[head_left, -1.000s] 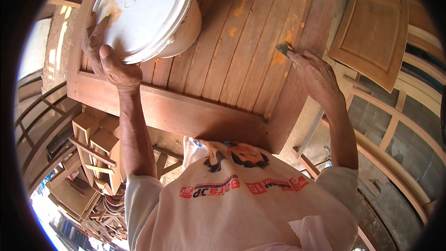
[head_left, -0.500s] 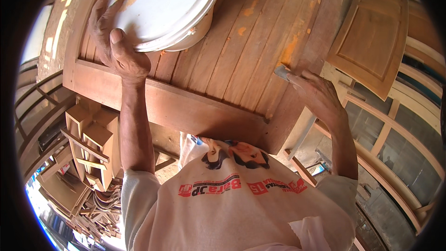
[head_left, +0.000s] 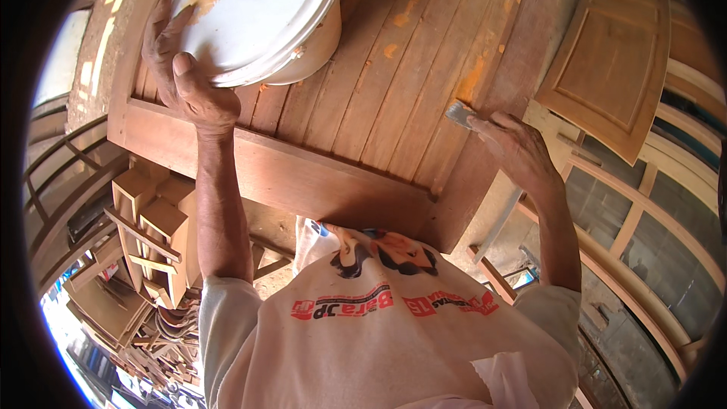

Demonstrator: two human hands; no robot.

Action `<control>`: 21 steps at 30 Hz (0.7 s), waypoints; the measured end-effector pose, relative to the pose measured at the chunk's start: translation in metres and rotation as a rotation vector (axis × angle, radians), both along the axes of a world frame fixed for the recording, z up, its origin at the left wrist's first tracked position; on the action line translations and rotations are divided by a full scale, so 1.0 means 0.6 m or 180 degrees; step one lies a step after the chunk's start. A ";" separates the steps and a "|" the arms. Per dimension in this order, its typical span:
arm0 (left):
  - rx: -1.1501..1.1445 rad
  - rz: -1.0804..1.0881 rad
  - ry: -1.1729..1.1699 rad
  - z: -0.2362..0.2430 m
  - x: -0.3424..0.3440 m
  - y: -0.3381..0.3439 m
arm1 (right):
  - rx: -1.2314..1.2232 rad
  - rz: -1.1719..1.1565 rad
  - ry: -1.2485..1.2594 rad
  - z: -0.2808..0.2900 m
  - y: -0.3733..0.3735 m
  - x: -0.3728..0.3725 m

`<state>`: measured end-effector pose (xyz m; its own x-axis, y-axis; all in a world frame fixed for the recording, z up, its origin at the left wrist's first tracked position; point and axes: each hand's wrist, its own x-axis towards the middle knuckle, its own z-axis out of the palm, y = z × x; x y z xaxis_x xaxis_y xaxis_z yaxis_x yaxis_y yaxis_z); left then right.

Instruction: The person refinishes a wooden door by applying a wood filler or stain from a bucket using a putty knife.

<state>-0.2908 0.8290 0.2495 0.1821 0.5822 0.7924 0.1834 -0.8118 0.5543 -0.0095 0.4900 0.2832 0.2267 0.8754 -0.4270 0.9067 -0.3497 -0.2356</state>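
Note:
My left hand (head_left: 189,91) grips the lower left side of a white lidded bucket (head_left: 257,11), thumb at the lid's rim and fingers spread along its side. The bucket, streaked with orange-brown smudges, is over a slatted wooden panel with a wide frame (head_left: 333,178). In my right hand (head_left: 507,144) is a small putty knife (head_left: 459,112), its blade on the slats near the right frame rail, just below an orange filler smear (head_left: 473,79). More orange patches dot the upper slats.
A raised-panel wooden door (head_left: 606,53) lies at upper right, above curved wooden frames (head_left: 636,208) over grey sheets. Wooden boxes (head_left: 155,227) and piled offcuts (head_left: 166,337) fill the lower left. My shirt front shows below the panel.
My right hand and knife have moved down along the slats from a second ago, with a longer orange smear above the blade. The bucket shifted right and up, then slightly back left.

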 end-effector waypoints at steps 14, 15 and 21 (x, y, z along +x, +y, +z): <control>0.0017 0.0018 0.0037 0.000 -0.001 0.000 | 0.0091 0.0059 0.0367 -0.001 -0.024 -0.015; -0.0011 0.0009 -0.0007 -0.003 0.000 0.000 | 0.0033 0.0043 0.0415 0.004 -0.020 -0.016; 0.0048 0.0048 0.0008 0.002 0.003 -0.004 | 0.0016 -0.0015 0.0211 0.004 -0.025 -0.022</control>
<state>-0.2892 0.8267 0.2508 0.1753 0.5728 0.8007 0.1972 -0.8172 0.5415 -0.0228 0.4751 0.2859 0.2020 0.8765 -0.4370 0.8874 -0.3525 -0.2969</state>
